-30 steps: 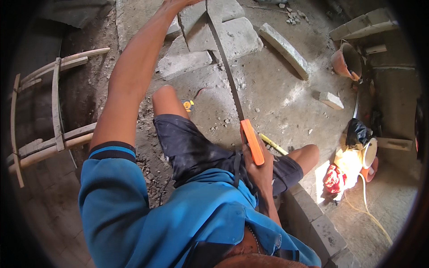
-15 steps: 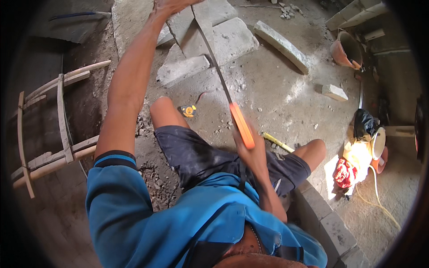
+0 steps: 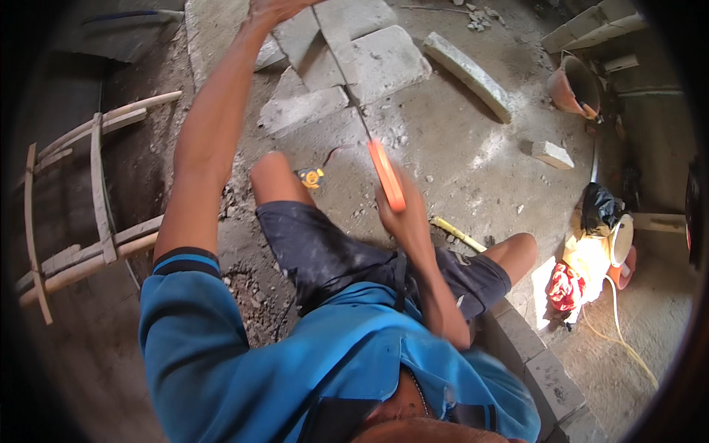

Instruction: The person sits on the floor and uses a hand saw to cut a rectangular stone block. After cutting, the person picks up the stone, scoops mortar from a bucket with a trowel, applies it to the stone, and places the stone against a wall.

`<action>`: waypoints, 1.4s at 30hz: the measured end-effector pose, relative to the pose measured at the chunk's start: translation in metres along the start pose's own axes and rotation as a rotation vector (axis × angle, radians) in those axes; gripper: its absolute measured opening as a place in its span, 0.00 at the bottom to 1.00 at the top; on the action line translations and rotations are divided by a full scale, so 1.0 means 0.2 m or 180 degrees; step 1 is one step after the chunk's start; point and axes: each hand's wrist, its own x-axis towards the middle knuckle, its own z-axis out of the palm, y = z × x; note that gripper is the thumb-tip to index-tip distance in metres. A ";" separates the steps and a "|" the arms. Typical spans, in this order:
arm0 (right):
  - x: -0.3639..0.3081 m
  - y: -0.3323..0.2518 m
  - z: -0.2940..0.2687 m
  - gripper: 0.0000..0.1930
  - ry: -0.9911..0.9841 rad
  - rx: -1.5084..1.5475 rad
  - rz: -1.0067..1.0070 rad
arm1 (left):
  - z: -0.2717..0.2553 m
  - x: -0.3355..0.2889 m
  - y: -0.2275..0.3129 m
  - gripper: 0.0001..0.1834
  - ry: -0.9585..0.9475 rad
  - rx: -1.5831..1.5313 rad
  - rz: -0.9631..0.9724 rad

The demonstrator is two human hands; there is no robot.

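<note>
1. Now the saw [image 3: 375, 150] lies with its blade across a pale block [image 3: 298, 50] at the top of the view, and its orange handle nearer the body. The blade's far end runs up toward the upper edge; how deep the teeth sit cannot be told.

2. The right hand [image 3: 405, 203] is wrapped round the handle, fingers closed on it, a little blurred.

3. Compared with half a second ago, the handle is farther from the body and closer to the block, with less blade showing between them, and the right forearm reaches out more. That looks like the forward part of a stroke, so the blade is probably working along the block.

4. The left hand [image 3: 279, 9] is at the upper edge, just beside the blade and apparently pressing on the block. It is partly cut off, so how its fingers stand cannot be told. It keeps nearly the same place, as does the block, which suggests the piece is steady.

5. Around the block lie a broad slab [image 3: 391, 63] on the right and a smaller slab [image 3: 304, 109] nearer the knees.

6. Farther out, a tape measure [image 3: 311, 178] sits beside the left knee, a long narrow block [image 3: 467, 77] lies to the right, and a bucket [image 3: 563, 94] rests beyond it. A wooden frame [image 3: 98, 177] is well apart on the left.
</note>
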 end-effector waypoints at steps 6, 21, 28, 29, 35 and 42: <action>-0.27 -0.11 -0.14 0.28 -0.0373 -0.0101 0.0247 | -0.19 -0.18 -0.10 0.59 0.0012 0.0003 -0.0118; -0.35 -0.14 -0.23 0.25 -0.0206 0.0233 0.0559 | -0.02 0.04 0.03 0.56 -0.0189 0.0110 -0.0014; 0.68 -0.01 -0.02 0.17 0.0101 0.0013 0.0629 | 0.14 0.09 0.31 0.57 -0.0357 0.0085 0.0119; 0.67 -0.05 0.07 0.17 0.0013 0.0176 0.0206 | -0.03 0.03 0.22 0.57 -0.0209 0.0206 0.0000; -0.19 0.00 -0.10 0.24 0.0098 0.0162 0.0099 | -0.09 0.01 0.15 0.57 -0.0335 0.0376 -0.0094; 0.10 0.08 -0.06 0.21 0.0024 0.0343 0.0156 | 0.18 0.12 -0.01 0.66 -0.0015 0.0315 0.0143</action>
